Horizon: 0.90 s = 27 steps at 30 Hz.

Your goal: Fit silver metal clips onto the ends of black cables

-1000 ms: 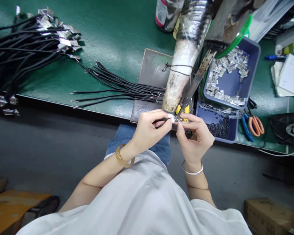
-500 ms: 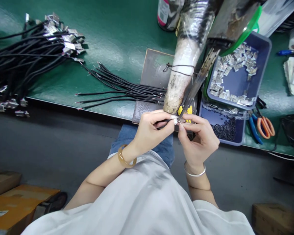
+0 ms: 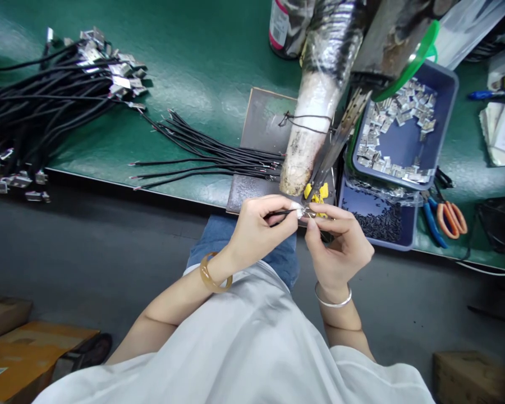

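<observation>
Thumb and forefinger of the left hand (image 3: 258, 227) clamp a slim black cable (image 3: 281, 212), its end pointing across to the right hand (image 3: 343, 247). The right hand's thumb and fingertips sit close together just beside that end, though whether they grip anything cannot be told. Beyond the left hand lies a bundle of loose black cables (image 3: 210, 146), while beyond the right hand, farther to its right, a blue tray (image 3: 448, 109) holds small metal pieces (image 3: 369, 151)
</observation>
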Motion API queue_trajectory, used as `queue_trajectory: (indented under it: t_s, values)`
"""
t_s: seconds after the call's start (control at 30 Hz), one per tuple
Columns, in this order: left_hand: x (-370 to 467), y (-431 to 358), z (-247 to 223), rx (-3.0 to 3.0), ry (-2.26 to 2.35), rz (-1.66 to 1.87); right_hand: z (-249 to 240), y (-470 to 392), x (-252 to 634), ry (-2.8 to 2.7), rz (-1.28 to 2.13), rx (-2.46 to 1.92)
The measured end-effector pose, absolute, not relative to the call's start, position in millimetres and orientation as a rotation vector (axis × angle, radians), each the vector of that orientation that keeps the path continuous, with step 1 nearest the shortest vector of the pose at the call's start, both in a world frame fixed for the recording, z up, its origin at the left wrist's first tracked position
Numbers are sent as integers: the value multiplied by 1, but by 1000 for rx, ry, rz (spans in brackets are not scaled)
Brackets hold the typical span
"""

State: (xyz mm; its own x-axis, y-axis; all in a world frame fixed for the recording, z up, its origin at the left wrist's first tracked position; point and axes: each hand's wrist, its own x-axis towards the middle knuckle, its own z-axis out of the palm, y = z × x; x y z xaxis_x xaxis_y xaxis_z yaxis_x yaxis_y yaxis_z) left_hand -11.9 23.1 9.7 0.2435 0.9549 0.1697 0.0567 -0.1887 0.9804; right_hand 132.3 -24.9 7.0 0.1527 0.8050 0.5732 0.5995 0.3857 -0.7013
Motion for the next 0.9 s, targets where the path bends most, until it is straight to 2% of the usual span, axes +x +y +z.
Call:
queue_trajectory:
  t_s: [0.2, 0.63, 0.9]
  values:
    - [-14, 24, 9, 1591, 950, 1184, 9, -24, 131, -1429, 385, -1331]
    - [-12, 30, 11, 1618, 950, 1250, 11, -16, 129, -1523, 186, -1327]
    - [-10, 28, 8, 1647, 992, 1178, 7, -22, 133, -1468, 279, -1318]
